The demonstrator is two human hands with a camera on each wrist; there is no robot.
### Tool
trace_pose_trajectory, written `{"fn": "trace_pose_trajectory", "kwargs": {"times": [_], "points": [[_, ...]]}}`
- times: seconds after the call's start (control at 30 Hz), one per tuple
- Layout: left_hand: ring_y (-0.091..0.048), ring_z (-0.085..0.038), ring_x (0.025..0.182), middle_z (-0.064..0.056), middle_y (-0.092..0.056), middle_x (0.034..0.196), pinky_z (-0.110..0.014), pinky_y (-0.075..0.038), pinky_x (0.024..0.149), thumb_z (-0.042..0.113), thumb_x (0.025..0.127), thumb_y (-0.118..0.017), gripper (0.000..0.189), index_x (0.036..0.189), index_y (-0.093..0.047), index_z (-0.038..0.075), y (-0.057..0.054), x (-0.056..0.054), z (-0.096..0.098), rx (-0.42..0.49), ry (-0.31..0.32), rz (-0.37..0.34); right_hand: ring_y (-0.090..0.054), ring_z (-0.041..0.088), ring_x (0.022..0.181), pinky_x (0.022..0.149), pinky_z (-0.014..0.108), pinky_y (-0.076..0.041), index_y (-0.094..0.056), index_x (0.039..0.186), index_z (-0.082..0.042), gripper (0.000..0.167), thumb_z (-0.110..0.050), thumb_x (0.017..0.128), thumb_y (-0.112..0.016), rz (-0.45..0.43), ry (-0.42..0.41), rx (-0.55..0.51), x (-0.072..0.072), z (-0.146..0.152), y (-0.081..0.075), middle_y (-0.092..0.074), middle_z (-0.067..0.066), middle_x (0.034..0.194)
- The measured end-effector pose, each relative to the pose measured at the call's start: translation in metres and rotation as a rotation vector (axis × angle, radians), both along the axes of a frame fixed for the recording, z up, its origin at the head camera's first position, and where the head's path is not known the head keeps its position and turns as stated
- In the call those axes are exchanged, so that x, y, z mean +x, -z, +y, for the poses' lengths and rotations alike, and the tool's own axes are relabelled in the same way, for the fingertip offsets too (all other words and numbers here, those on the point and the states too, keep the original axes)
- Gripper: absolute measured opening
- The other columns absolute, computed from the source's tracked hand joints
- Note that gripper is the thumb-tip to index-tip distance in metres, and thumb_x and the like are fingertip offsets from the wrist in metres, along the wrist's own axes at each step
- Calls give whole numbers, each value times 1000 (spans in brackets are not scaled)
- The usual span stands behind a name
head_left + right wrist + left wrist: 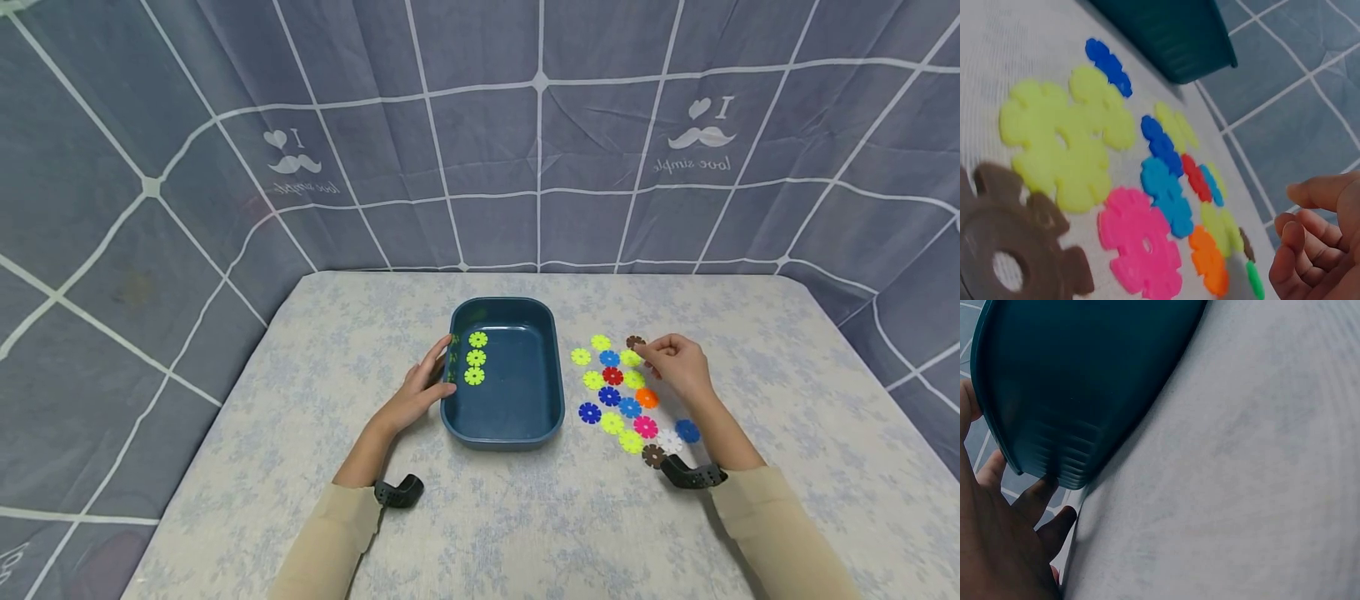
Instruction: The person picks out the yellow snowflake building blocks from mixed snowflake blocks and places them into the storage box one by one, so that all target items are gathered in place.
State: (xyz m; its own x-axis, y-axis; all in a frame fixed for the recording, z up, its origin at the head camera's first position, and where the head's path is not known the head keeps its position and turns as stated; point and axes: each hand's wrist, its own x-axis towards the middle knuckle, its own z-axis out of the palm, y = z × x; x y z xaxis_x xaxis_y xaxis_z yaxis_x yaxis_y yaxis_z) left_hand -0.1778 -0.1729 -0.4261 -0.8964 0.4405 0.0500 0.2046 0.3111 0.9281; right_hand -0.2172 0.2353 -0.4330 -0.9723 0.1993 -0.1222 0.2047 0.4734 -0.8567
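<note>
A dark teal plastic bin stands on the table, with several yellow notched discs in a column along its left inner side. My left hand touches the bin's left side, fingers spread, thumb at the rim; in the left wrist view its fingertips meet the ribbed outer wall. Over the far right of a spread of colourful notched discs is my right hand, its fingertips by a brown disc and a yellow disc. The right wrist view shows its thumb apart from bent fingers, nothing between them.
Several discs lie flat right of the bin, among them a red disc, an orange disc, a pink disc and a white disc. A grey-blue curtain with white lines hangs behind the pale patterned table.
</note>
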Motion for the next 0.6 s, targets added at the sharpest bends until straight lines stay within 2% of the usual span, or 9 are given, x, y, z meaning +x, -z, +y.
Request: {"fn": "trace_pose_trajectory", "kwargs": {"times": [0.13, 0.4, 0.6], "points": [[-21, -39, 143, -23, -14, 159, -59, 14, 110, 7, 96, -45, 72, 157, -7, 4, 0, 0, 0, -3, -7, -2, -54, 21, 67, 61, 28, -45, -59, 100, 1, 36, -34, 93, -66, -33, -20, 23, -5, 3, 5, -60, 8, 73], [-21, -38, 144, -21, -14, 159, -58, 15, 111, 7, 96, -46, 72, 157, -8, 5, 0, 1, 1, -4, -15, -8, -52, 18, 62, 53, 23, -43, -58, 100, 3, 36, -32, 94, -64, -28, -67, 94, -13, 6, 14, -59, 5, 69], [-20, -38, 144, -22, -14, 159, -58, 15, 110, 7, 96, -46, 72, 157, -7, 6, 0, 1, 0, 4, -8, -16, -53, 18, 64, 50, 19, -41, -58, 99, 3, 35, -31, 94, -64, -48, -61, 131, -19, 5, 18, -59, 6, 73]]}}
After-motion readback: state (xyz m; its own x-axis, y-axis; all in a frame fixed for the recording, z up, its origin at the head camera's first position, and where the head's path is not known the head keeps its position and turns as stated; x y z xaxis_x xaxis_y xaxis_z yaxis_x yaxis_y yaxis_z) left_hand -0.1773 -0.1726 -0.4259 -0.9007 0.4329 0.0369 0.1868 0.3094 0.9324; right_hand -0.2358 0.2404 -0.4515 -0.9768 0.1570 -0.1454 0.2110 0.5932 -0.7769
